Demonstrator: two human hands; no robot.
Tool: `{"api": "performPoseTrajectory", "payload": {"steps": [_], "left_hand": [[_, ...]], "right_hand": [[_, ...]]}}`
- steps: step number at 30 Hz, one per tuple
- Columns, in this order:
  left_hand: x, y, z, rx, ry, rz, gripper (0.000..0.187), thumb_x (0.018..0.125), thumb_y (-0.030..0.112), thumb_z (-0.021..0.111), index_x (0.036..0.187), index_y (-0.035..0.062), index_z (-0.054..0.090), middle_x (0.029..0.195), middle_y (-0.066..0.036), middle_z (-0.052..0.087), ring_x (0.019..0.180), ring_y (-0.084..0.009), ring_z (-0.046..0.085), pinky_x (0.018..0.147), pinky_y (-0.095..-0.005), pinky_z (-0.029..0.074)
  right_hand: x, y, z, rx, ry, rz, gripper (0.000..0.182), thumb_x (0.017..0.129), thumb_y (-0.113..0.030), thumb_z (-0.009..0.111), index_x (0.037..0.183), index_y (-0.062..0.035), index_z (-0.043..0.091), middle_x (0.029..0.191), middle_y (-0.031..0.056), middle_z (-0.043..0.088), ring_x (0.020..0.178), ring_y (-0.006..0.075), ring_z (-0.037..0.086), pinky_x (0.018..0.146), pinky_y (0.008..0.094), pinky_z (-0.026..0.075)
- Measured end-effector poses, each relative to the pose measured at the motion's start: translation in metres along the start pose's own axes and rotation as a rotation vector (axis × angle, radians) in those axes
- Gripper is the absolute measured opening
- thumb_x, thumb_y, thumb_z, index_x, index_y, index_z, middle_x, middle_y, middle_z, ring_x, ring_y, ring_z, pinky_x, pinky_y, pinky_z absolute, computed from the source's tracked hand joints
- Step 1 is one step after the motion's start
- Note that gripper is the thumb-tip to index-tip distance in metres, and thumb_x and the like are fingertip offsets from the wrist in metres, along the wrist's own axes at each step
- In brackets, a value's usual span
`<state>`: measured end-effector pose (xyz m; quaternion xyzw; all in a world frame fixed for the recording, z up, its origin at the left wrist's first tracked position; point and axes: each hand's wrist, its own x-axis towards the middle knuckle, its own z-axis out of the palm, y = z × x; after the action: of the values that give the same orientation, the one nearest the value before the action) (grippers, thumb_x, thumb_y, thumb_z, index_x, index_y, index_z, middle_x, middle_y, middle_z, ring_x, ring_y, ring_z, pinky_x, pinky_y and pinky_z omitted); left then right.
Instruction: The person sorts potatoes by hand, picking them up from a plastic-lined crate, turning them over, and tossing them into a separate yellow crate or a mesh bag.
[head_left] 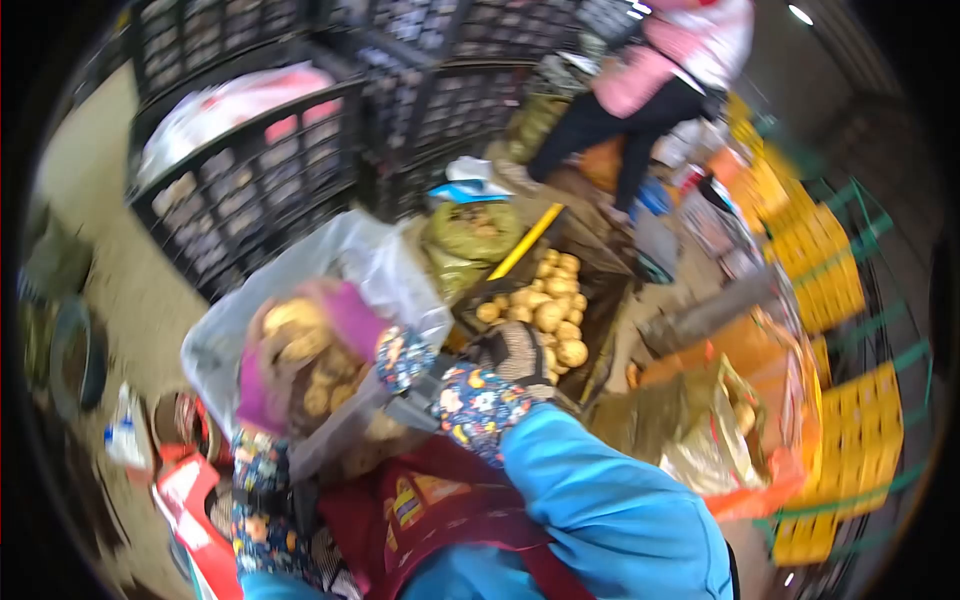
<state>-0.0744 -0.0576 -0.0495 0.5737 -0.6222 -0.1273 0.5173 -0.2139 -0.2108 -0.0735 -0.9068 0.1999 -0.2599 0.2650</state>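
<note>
My left hand (257, 393), in a purple glove with a floral sleeve cover, curves around the near left side of several muddy potatoes (325, 388). From the far right, my right hand (348, 318), gloved the same way, presses against them. The potatoes sit between both palms, blurred by motion, so single fingers are hard to make out. Beneath and around the hands spreads a clear plastic bag (225, 320) with its mouth wide. Right of it, a dark open bag (612, 300) contains a heap of cleaner yellow potatoes (548, 308).
Black crates (250, 190) stand stacked behind the clear bag. A tied green bag (472, 235) and a yellow strip (527, 242) lie beyond. An orange bag (790, 400) and yellow crates (865, 430) line the right. Another person (640, 90) stands at the back.
</note>
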Motion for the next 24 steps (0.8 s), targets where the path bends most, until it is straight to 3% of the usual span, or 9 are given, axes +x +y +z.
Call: {"api": "performPoseTrajectory", "payload": {"steps": [1,3,5,8,9,13,15,20,24], "left_hand": [[0.003,0.003,0.006,-0.560,0.076,-0.249,0.038,0.084,0.016,0.070,0.118,0.0014,0.060,0.145,-0.020,0.044,0.123,-0.0346,0.054,0.102,-0.0397,0.047],[-0.001,-0.011,0.007,-0.247,0.026,-0.037,0.039,0.092,0.019,0.064,0.127,0.0043,0.052,0.145,-0.022,0.043,0.125,-0.0335,0.054,0.102,-0.0398,0.048],[0.001,-0.016,0.006,-0.213,0.016,-0.035,0.040,0.097,0.021,0.059,0.132,0.0065,0.048,0.144,-0.024,0.043,0.126,-0.0338,0.053,0.102,-0.0402,0.048],[0.012,-0.004,0.001,-0.726,-0.007,-0.467,0.040,0.099,0.022,0.055,0.135,0.0085,0.048,0.143,-0.024,0.044,0.129,-0.0356,0.050,0.103,-0.0411,0.046],[0.010,0.000,-0.003,-0.312,-0.077,-0.224,0.041,0.098,0.020,0.054,0.137,0.0077,0.047,0.142,-0.023,0.046,0.126,-0.0347,0.052,0.102,-0.0411,0.046],[0.000,0.002,-0.006,-0.324,-0.049,-0.395,0.044,0.092,0.010,0.056,0.135,0.0034,0.053,0.134,-0.018,0.055,0.111,-0.0270,0.060,0.093,-0.0341,0.049],[0.012,0.013,-0.015,0.105,-0.190,0.084,0.038,0.095,0.022,0.059,0.128,0.0027,0.061,0.141,-0.019,0.050,0.126,-0.0323,0.053,0.106,-0.0379,0.042],[0.005,0.009,-0.016,-0.469,-0.177,-0.258,0.045,0.092,0.016,0.062,0.133,-0.0019,0.054,0.142,-0.016,0.050,0.129,-0.0254,0.051,0.105,-0.0357,0.043],[0.011,0.017,-0.010,-0.660,-0.062,-0.553,0.053,0.090,0.018,0.063,0.138,-0.0014,0.048,0.137,-0.015,0.053,0.126,-0.0227,0.052,0.105,-0.0347,0.043]], "right_hand": [[-0.001,-0.026,-0.021,0.298,-0.144,0.202,0.050,0.094,-0.031,0.062,0.135,-0.0039,0.050,0.123,0.0164,0.061,0.108,0.0297,0.061,0.092,0.0397,0.049],[-0.003,-0.079,-0.062,0.860,-0.244,0.744,0.068,0.093,-0.042,0.066,0.141,-0.0012,0.043,0.122,0.0114,0.061,0.106,0.0179,0.063,0.084,0.0321,0.054],[-0.016,-0.057,-0.030,1.219,-0.280,0.590,0.063,0.087,-0.029,0.074,0.140,-0.0107,0.045,0.124,0.0060,0.060,0.102,0.0165,0.063,0.081,0.0339,0.056],[-0.023,-0.055,-0.029,1.209,-0.132,0.463,0.069,0.088,-0.029,0.072,0.145,-0.0071,0.040,0.122,0.0069,0.061,0.102,0.0142,0.064,0.073,0.0283,0.056],[-0.022,-0.050,-0.032,1.206,-0.202,0.514,0.065,0.089,-0.024,0.070,0.145,-0.0073,0.041,0.121,0.0053,0.062,0.102,0.0134,0.064,0.074,0.0287,0.056],[-0.020,-0.026,-0.035,1.006,-0.484,0.579,0.057,0.092,-0.022,0.066,0.143,-0.0085,0.043,0.122,0.0042,0.060,0.101,0.0103,0.061,0.077,0.0251,0.053],[-0.023,-0.029,-0.044,1.236,-0.436,0.664,0.056,0.093,-0.023,0.064,0.143,-0.0085,0.043,0.125,0.0049,0.058,0.105,0.0112,0.059,0.080,0.0258,0.051],[-0.021,-0.047,-0.052,1.418,-0.365,0.683,0.054,0.095,-0.025,0.058,0.144,-0.0083,0.041,0.131,0.0068,0.052,0.113,0.0136,0.054,0.087,0.0276,0.048],[-0.018,-0.051,-0.043,1.094,-0.218,0.670,0.060,0.086,-0.020,0.075,0.137,-0.0029,0.048,0.121,0.0094,0.061,0.105,0.0143,0.061,0.086,0.0281,0.052]]}}
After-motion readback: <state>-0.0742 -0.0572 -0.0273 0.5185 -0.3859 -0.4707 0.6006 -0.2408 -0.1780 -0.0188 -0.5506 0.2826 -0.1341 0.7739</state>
